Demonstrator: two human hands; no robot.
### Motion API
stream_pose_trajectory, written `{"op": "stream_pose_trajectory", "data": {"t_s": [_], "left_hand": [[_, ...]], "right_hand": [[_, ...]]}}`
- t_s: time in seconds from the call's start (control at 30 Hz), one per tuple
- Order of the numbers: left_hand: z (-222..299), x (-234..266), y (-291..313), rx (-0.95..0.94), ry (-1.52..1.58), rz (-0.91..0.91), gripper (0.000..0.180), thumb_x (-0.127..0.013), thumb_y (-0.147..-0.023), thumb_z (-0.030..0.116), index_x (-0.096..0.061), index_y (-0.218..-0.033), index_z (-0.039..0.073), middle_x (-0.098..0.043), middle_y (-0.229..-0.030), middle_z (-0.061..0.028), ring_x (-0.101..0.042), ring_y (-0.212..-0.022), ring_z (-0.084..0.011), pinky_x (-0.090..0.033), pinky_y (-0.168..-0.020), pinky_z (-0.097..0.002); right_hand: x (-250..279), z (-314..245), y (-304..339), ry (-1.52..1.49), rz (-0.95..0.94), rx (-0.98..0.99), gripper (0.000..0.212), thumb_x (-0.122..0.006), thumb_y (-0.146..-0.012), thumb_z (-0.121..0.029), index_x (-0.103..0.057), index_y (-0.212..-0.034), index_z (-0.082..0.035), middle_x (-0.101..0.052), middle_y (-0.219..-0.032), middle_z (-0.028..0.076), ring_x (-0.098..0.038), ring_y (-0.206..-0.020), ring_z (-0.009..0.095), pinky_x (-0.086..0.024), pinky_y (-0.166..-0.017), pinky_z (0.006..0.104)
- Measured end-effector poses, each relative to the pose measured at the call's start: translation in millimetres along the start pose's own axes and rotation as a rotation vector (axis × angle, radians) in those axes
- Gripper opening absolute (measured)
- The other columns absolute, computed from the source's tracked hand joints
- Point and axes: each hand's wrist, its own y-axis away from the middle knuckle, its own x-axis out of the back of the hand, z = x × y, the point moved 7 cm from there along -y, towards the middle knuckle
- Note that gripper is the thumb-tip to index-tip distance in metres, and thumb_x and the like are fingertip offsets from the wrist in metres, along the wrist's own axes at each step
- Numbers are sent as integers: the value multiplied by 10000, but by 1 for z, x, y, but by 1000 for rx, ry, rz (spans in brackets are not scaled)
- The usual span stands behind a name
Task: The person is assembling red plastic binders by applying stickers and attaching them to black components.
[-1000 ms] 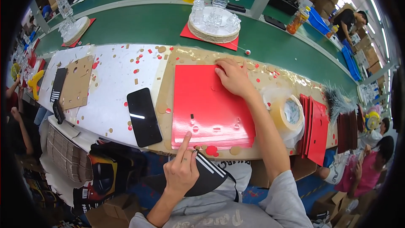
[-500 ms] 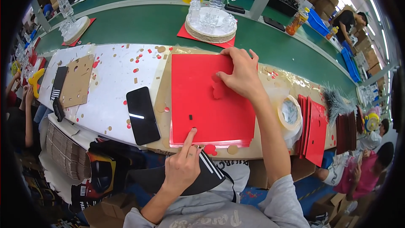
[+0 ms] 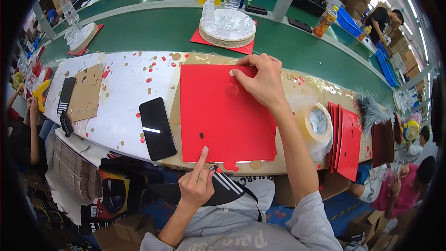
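A square red sheet (image 3: 223,116) lies in front of me on brown board, with others stacked under it. It has a small dark slot near its near-left corner and a round cut mark towards the far side. My right hand (image 3: 261,78) grips its far edge, thumb on top near the round mark, fingertips partly hidden. From the near side, my left hand (image 3: 197,183) lays a stretched index finger on the sheet below the slot. Its other fingers curl in, and I see nothing held. A small red disc shows beside the left thumb.
A black phone (image 3: 158,128) lies left of the sheet. To the right are a tape roll (image 3: 318,123) and upright red sheets (image 3: 344,135). Punched-out bits scatter over the white table. Clear parts on a round white stack (image 3: 227,30) stand on the green belt.
The top red sheet has shifted left and slightly towards me, with both hands moving along. A dark-red, loose-looking piece at its round cut no longer shows; a flat round mark is there now.
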Motion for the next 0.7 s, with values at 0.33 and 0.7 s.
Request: {"op": "stream_pose_trajectory", "data": {"t_s": [0.33,0.7], "left_hand": [[-2,3,3,-73,168,-72,307,-525,-1001,104,-506,-717,-14,-612,-1301,-346,-630,-520,-276,-485,-485,-339],[-7,21,12,-48,273,-26,295,-449,-1031,146,-574,-840,-40,-719,-1056,-277,-683,-682,-386,-504,-599,-389]], "right_hand": [[57,-53,22,142,364,285,248,-734,-874,-235,-592,-747,-77,-625,-727,83,-570,-765,275,-385,-781,427],[353,116,106,295,617,-342,532,-572,-1037,-369,-625,-699,38,-543,-556,107,-467,-477,231,-369,-524,381]]}}
